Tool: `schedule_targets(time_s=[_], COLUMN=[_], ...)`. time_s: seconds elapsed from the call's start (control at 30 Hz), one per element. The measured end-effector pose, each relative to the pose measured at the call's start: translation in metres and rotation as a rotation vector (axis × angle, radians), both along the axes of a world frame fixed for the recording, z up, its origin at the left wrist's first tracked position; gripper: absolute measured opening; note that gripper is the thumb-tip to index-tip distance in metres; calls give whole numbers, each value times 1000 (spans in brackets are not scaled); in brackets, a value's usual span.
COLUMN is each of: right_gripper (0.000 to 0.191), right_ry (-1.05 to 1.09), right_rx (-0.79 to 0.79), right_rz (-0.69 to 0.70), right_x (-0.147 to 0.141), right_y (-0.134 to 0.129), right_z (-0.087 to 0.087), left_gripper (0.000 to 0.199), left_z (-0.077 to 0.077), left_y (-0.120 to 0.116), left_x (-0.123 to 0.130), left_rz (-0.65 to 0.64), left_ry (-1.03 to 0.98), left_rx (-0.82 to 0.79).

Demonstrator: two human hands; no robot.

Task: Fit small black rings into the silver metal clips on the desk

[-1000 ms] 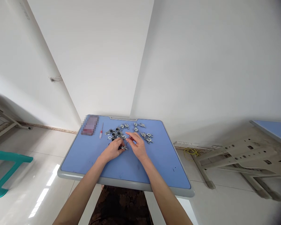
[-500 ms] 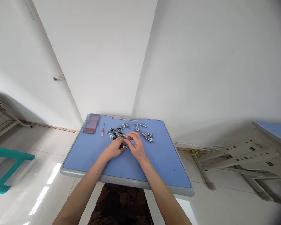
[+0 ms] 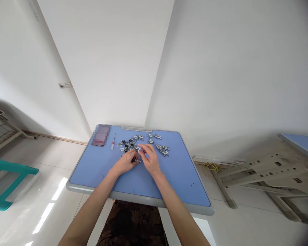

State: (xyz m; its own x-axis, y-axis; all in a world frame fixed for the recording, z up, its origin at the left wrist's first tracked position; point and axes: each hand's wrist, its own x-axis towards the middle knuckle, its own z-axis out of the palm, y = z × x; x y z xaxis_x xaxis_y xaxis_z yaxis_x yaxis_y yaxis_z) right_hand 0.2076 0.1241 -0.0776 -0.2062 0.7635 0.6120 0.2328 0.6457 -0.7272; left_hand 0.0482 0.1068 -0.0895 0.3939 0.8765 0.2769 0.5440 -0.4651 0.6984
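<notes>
holding tight over the blue table (image 3: 169, 179), and the left hand (image 3: 123, 163) has its fingers (image 3: 132, 158) curled in on a small metal fitting (image 3: 137, 160), right at the near edge of the pile! the right hand (image 3: 151, 159) sits just beside it, fingers (image 3: 144, 148) bent over the same spot, can't tell if they're gripping. silver clips with dark centres (image 3: 129, 145) heap up just ahead, more clips (image 3: 162, 149) off to the right, a red-handled screwdriver (image 3: 112, 143) beside the heap, and a pixelated flat object (image 3: 100, 135) in the far corner.
</notes>
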Motion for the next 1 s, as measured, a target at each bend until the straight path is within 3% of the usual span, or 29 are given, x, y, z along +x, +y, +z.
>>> schedule_targets(time_s=[0.17,0.4,0.57,0.77,1.0], right_gripper=[37,31,37,34,39], right_ry=[31,5,21,-25,53], right_rx=[-70,-4,-66,22,-129], right_rz=[73,-9,42,-31,71], right_x=[0,0,1,1,0], right_y=[1,0,0,0,-1], right_z=[0,0,-1,-2,-5], left_gripper=[14,12,13,12,14], left_z=[-1,-2,-2,-4,-5], left_y=[1,1,1,1,2], left_x=[-1,-1,-1,0,-1], left_rz=[-21,-1,-16,2,-20], left_ry=[-22,-3,-15,5,-8], left_rx=[-15,-2,-22,10,-8])
